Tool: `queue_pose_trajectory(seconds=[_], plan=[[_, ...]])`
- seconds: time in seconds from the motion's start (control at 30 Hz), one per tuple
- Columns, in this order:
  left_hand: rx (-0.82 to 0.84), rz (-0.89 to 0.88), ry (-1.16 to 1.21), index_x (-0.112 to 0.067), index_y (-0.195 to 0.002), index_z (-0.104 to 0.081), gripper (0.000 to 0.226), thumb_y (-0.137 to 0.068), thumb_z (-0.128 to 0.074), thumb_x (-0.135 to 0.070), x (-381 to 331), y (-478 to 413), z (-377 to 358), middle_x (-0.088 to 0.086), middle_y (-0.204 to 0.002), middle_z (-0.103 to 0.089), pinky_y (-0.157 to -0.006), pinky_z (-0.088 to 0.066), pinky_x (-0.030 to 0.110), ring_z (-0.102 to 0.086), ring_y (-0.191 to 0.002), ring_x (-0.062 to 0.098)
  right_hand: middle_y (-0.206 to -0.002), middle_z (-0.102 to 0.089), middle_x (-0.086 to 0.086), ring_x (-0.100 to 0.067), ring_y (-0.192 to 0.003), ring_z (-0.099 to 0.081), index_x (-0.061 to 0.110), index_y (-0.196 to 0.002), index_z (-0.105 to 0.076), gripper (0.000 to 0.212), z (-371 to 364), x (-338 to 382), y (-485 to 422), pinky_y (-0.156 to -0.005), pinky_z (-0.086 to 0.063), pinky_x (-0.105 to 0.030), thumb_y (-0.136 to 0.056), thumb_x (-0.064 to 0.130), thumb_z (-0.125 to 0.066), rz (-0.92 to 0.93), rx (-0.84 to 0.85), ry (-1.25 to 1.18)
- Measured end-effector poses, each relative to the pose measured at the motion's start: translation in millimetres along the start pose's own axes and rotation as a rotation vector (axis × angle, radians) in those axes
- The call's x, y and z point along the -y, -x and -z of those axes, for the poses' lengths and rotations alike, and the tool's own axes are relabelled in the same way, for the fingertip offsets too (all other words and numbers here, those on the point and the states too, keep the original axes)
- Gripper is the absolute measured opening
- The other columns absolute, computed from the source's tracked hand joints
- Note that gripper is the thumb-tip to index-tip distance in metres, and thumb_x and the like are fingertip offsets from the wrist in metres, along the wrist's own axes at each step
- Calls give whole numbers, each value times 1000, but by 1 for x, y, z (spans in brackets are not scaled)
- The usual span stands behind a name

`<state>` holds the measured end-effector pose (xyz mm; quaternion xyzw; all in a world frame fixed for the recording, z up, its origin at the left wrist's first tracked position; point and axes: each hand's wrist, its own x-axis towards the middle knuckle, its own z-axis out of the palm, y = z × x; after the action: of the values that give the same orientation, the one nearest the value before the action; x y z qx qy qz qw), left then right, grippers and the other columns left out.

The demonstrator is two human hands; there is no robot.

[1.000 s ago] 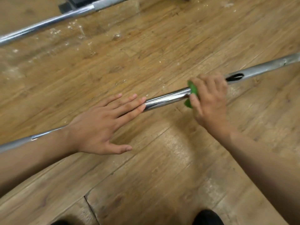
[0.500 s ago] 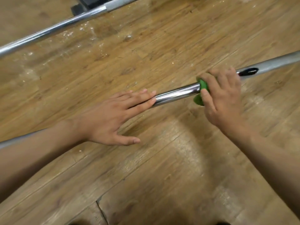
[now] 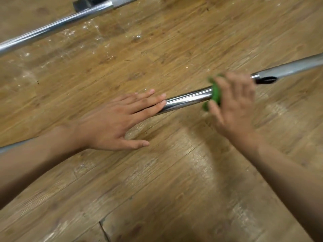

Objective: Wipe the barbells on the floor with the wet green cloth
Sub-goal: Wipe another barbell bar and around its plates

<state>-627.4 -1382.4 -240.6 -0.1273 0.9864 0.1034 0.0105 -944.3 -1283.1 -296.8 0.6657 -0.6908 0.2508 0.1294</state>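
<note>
A shiny steel barbell (image 3: 188, 99) lies across the wooden floor from lower left to upper right. My left hand (image 3: 115, 123) rests flat on it with straight fingers, covering the bar under the palm. Further right, my right hand (image 3: 234, 103) grips the green cloth (image 3: 215, 95), which is wrapped round the bar; only a strip of green shows at the hand's left edge. Beyond that hand the bar turns into a duller grey sleeve (image 3: 290, 68) with a black mark (image 3: 266, 80) on it.
A second barbell (image 3: 52, 27) lies across the top left, ending by a dark block (image 3: 82, 5) at the top edge. Wet streaks and white specks mark the wooden floor (image 3: 157, 180) between the two bars.
My right hand with the cloth has slid right along the bar toward the grey sleeve. My left hand stays flat on the bar. The camera has shifted slightly.
</note>
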Motion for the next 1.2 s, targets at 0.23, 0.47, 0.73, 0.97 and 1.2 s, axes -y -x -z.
queue_pose_trajectory(seconds=[0.23, 0.47, 0.73, 0.97, 1.2], plan=[[10, 8, 37, -16, -168, -7, 89, -103, -40, -66, 5, -5, 3, -1, -176, -2, -129, -15, 41, -2, -162, 22, -135, -59, -19, -42, -139, -43, 2, -126, -64, 58, -5, 50, -20, -119, -25, -61, -107, 43, -28, -319, -86, -102], [24, 24, 25, -13, -167, -4, 85, -106, -30, -65, 5, -1, 5, 1, -176, -3, -128, -16, 40, -4, -162, 20, -150, -51, -19, -38, -146, -40, 8, -147, -54, 66, -5, 41, -2, -125, -21, -54, -107, 53, -26, 140, 62, -49], [27, 22, 32, -17, -167, 5, 92, -103, -30, -73, 2, -3, 0, 1, -176, 4, -128, -23, 51, 1, -162, 21, -139, -56, -19, -42, -143, -39, 2, -127, -63, 75, -5, 46, -15, -124, -18, -58, -107, 57, -16, -284, -90, -107], [-7, 30, -32, -13, -167, 5, 90, -105, -21, -73, -1, 0, -3, 5, -176, 1, -129, -20, 44, -1, -162, 20, -157, -46, -15, -37, -149, -38, 11, -152, -50, 60, 7, 60, 5, -125, -23, -54, -108, 44, -27, 270, 130, -86], [-90, 48, -109, -10, -167, -4, 91, -103, -21, -71, -8, 0, -15, 7, -175, -7, -129, -21, 47, -7, -162, 24, -157, -41, -20, -42, -151, -30, 2, -150, -47, 62, 26, -29, 5, -123, -23, -59, -110, 44, -25, -122, 2, 31]])
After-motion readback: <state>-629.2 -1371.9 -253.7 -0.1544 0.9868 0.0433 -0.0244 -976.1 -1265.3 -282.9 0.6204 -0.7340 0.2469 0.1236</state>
